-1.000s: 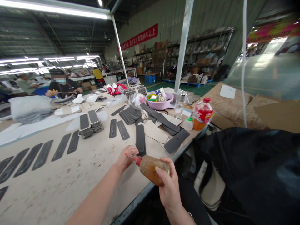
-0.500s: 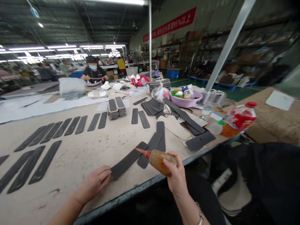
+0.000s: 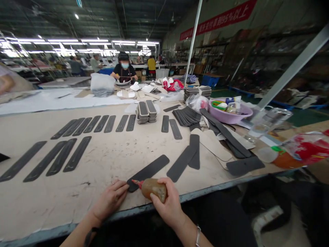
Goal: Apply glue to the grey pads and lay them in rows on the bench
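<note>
My right hand (image 3: 168,206) is wrapped round a small squeeze bottle (image 3: 151,187) of brownish glue, its red nozzle pointing left onto the near end of a long dark strip (image 3: 150,169). That strip lies flat on the worktable (image 3: 108,161) near its front edge. My left hand (image 3: 110,199) rests on the table, fingers curled, their tips pressing the strip's near end. A second dark strip (image 3: 183,162) lies just to the right.
Rows of dark strips (image 3: 64,154) cover the left of the table. A stack of pads (image 3: 146,111), a pink bowl (image 3: 228,113), a glass jar (image 3: 264,125) and a lying bottle (image 3: 300,151) sit farther right. A person (image 3: 124,70) works at the far end.
My view has swung left. My left hand pulled one dark strip toward the front edge and now pins its end. My right hand brought the glue bottle down so the nozzle meets that end.
</note>
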A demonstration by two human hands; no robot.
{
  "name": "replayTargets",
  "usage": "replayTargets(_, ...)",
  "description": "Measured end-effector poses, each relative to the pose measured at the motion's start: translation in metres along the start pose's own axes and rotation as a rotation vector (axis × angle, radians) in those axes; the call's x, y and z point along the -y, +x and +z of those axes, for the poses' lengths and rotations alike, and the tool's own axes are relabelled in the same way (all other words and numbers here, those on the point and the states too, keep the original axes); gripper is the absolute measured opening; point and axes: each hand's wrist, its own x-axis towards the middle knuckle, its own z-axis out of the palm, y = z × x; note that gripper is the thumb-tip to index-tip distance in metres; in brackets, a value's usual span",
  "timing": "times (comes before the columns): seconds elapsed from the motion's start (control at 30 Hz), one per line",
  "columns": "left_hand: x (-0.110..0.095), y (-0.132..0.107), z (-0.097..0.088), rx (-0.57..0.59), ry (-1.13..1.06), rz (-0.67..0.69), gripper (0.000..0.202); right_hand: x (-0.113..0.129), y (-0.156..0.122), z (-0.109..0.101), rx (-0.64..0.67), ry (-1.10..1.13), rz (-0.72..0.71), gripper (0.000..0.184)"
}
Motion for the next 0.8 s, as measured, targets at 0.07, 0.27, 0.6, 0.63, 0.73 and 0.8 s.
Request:
replayTargets(0.07,0.0,-0.001,0.0,0.01,-0.003,0.002,0.024,0.003,0.0,0.002,0.031,-0.042,-0.051,0.036)
replayTargets(0.27,0.002,0.0,0.0,-0.025,0.038,0.027,0.023,0.003,0.006,-0.003,0.019,-0.122,-0.069,0.032)
replayTargets(0.6,0.012,0.003,0.003,-0.112,0.106,0.121,0.022,-0.034,0.038,-0.042,-0.257,-0.383,-0.022,0.026)
replayTargets(0.63,0.013,0.003,0.003,-0.126,0.112,0.131,0.022,-0.037,0.041,-0.045,-0.285,-0.407,-0.024,0.025)
replayTargets(0.73,0.013,0.004,0.003,-0.145,0.109,0.137,0.022,-0.042,0.045,-0.053,-0.35,-0.444,-0.028,0.024)
replayTargets(0.8,0.011,0.004,0.002,-0.128,0.095,0.113,0.021,-0.041,0.043,-0.053,-0.345,-0.434,-0.023,0.024)
